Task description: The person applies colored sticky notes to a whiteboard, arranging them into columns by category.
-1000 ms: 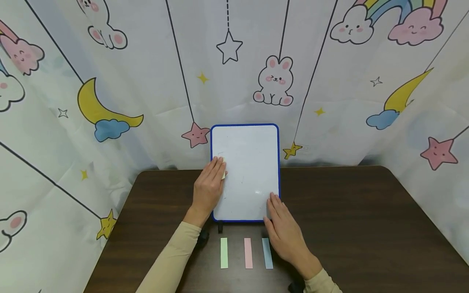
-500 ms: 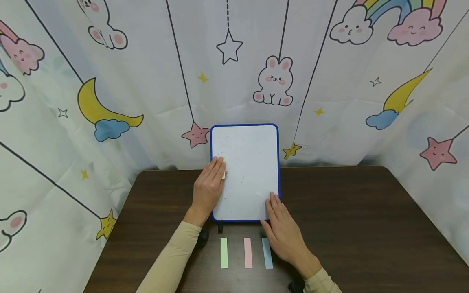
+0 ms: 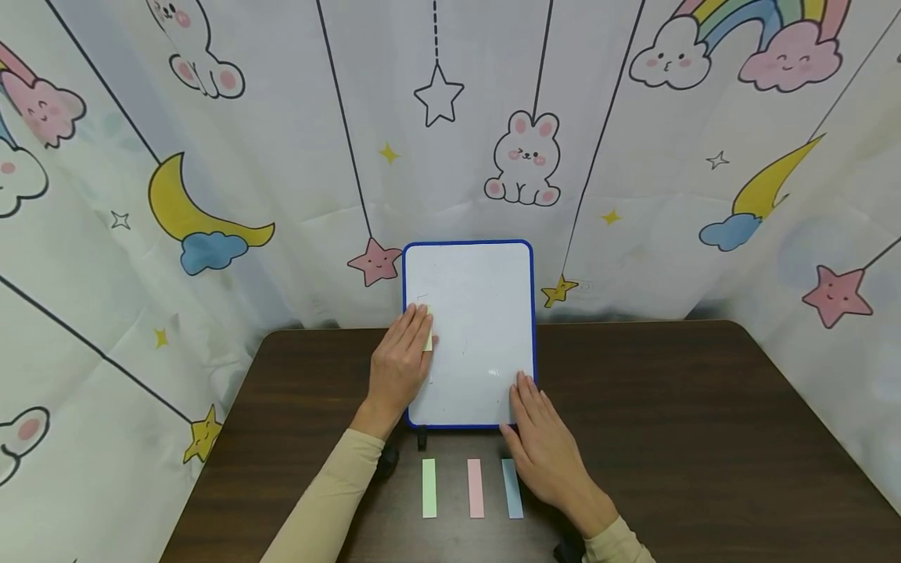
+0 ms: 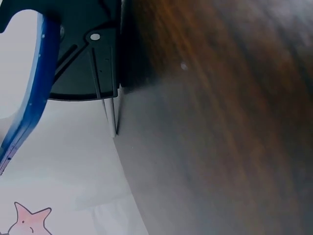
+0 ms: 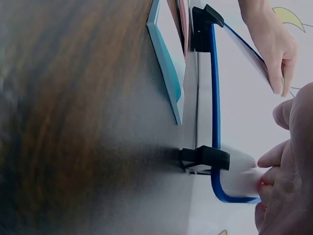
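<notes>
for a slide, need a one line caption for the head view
Left hand over a pale slip on a blue-framed whiteboard, right hand at its lower corner, three coloured strips in front.

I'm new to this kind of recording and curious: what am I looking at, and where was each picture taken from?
There is no machine here, only a person's bare left hand and right hand. A head-worn camera gives the wide view; a camera on each wrist gives the two close ones, turned sideways. A blue-edged whiteboard is propped up on the table. Nearer the person lie a green strip, a pink strip and a blue strip. The left hand seems to press a pale strip, mostly hidden, against the board; the right hand's fingers rest at its lower right corner.
</notes>
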`<state>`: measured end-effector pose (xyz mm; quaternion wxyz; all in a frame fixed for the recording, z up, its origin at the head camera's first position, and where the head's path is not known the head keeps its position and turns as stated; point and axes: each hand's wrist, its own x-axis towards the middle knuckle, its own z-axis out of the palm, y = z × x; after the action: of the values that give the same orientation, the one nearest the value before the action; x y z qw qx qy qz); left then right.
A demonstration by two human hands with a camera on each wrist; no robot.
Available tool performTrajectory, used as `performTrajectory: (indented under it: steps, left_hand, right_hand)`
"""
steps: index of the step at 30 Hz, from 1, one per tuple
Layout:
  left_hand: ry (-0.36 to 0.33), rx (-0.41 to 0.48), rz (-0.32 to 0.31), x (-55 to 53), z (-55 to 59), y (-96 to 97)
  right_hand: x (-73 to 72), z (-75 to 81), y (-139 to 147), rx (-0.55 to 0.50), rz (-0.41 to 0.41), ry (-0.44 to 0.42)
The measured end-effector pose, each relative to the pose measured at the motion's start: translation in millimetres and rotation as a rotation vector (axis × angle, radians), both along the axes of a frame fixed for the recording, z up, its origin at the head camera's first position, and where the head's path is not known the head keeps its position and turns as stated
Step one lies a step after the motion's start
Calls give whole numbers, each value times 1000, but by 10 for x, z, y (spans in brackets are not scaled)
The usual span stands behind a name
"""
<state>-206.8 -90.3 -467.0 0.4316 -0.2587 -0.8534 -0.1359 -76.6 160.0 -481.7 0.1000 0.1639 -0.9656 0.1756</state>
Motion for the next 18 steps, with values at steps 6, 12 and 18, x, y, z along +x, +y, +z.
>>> performTrajectory:
  steps: [6, 12, 18]
  left_hand:
    - [9, -3, -2, 6, -1, 0]
    - [14, -7, -2, 17, 6, -3]
    - [25, -14, -9, 27, 4, -6]
  right_hand:
    - [3, -2, -6, 3, 4, 5]
    - [1, -6, -3, 7, 3, -6]
    - [3, -3, 1, 15, -9, -8]
